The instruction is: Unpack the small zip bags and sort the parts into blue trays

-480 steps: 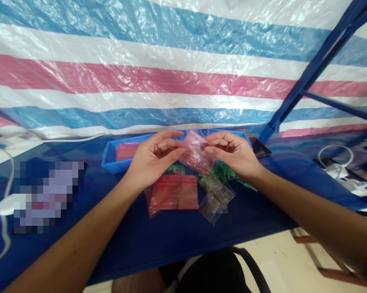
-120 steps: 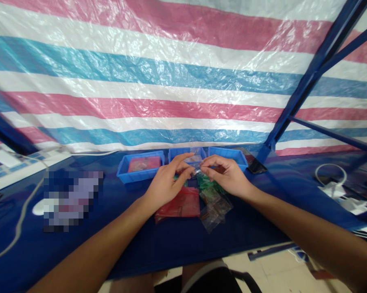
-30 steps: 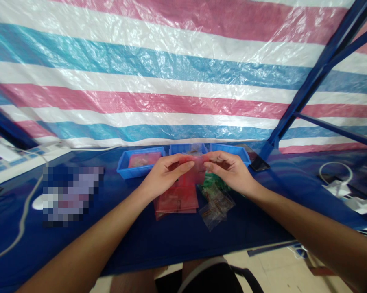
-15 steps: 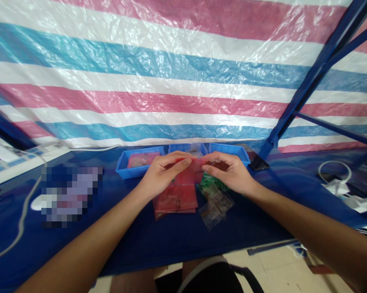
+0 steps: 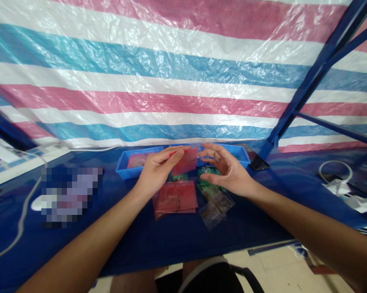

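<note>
Pinched in my left hand (image 5: 159,167) is a red translucent bag (image 5: 187,160), held up above the table. To its right, my right hand (image 5: 226,169) has its fingers apart with nothing between them. Below the hands lies a stack of red bags (image 5: 177,197). Beside the stack are small clear bags (image 5: 215,207) with items inside, too small to identify, and green pieces (image 5: 206,174) partly behind my right hand. Another green piece (image 5: 179,177) shows just above the stack.
Blue bins stand at the back: a left bin (image 5: 125,169) with red bags, a middle one, and a right bin (image 5: 244,156). A dark phone (image 5: 259,164) lies right of them. White cables and plugs (image 5: 339,187) sit at the far right. A blurred patch covers something at left.
My right hand has let go of the red bag and opened, moving slightly away. The bag stays in my left hand, now tilted and turned more upright.
</note>
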The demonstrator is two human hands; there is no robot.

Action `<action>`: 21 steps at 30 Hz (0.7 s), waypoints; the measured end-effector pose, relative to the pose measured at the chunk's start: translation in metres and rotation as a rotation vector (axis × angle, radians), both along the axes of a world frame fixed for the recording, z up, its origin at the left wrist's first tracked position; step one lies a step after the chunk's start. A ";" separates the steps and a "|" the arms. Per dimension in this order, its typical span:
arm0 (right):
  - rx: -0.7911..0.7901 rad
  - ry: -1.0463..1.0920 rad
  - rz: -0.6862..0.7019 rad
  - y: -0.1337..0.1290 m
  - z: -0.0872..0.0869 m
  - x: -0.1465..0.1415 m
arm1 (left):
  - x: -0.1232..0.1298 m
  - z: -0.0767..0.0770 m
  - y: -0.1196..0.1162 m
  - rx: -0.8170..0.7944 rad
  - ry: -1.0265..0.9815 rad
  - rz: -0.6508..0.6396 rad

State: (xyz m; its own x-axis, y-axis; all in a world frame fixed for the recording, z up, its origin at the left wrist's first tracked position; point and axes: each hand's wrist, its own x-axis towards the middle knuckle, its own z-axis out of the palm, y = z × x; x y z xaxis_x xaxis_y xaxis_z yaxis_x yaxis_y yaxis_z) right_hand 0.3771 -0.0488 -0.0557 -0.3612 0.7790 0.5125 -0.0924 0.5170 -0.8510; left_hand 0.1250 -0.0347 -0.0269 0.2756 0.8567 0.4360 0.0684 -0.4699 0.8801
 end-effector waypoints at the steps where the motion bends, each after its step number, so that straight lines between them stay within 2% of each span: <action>1: 0.008 0.000 -0.030 0.000 -0.001 0.000 | -0.001 0.000 0.000 0.001 -0.005 0.001; 5: -0.017 -0.008 -0.109 -0.001 0.000 0.001 | -0.002 -0.002 0.001 -0.020 -0.061 -0.095; 8: -0.036 -0.042 -0.056 -0.004 0.004 0.003 | -0.001 -0.001 -0.001 -0.083 -0.072 -0.215; 12: -0.057 -0.062 -0.003 -0.006 0.008 0.004 | 0.003 0.001 -0.005 -0.139 0.043 -0.310; 15: -0.062 -0.020 -0.107 -0.004 0.007 0.004 | 0.004 0.001 -0.005 -0.173 0.060 -0.310; 18: -0.097 0.083 -0.222 0.000 0.007 0.004 | 0.004 -0.001 -0.003 -0.179 0.056 -0.233; 21: -0.168 0.114 -0.219 0.001 0.009 0.004 | 0.003 -0.002 0.000 -0.098 0.086 -0.127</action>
State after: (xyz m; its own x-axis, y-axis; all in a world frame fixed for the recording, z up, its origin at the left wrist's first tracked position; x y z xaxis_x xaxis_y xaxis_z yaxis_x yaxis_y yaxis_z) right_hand 0.3812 -0.0474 -0.0470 -0.1232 0.9092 0.3977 -0.0937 0.3883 -0.9168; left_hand 0.1277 -0.0348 -0.0286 0.4165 0.8500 0.3226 0.0907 -0.3920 0.9155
